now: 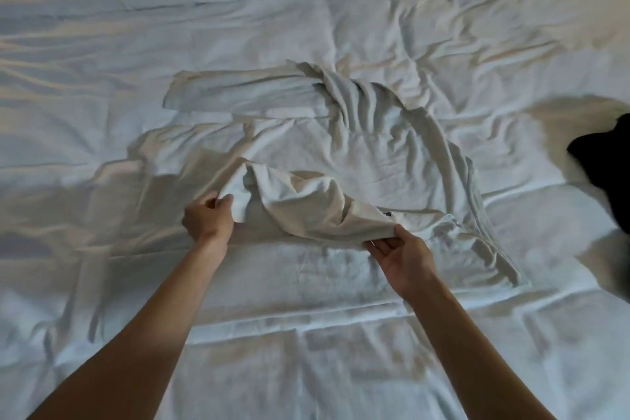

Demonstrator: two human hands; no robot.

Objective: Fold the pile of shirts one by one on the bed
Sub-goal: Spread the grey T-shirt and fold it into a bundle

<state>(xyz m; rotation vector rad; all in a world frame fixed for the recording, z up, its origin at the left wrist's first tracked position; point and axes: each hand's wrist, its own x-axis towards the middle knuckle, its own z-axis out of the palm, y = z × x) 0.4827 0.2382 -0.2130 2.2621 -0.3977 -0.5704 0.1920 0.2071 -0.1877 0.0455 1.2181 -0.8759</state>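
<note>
A white shirt [344,147] lies crumpled and partly spread in the middle of the bed [102,61], one sleeve stretched out to the far left. Its near edge is lifted off the cover. My left hand [208,218] pinches that edge at the left, fingers curled round the cloth. My right hand [402,256] holds the same edge further right, thumb on top and fingers underneath. A small dark label shows at the edge just above my right thumb.
The bed is covered by a wrinkled white quilt with stitched seams. A dark garment [603,153] lies at the right edge of the view. A warm glow shows at the top left corner.
</note>
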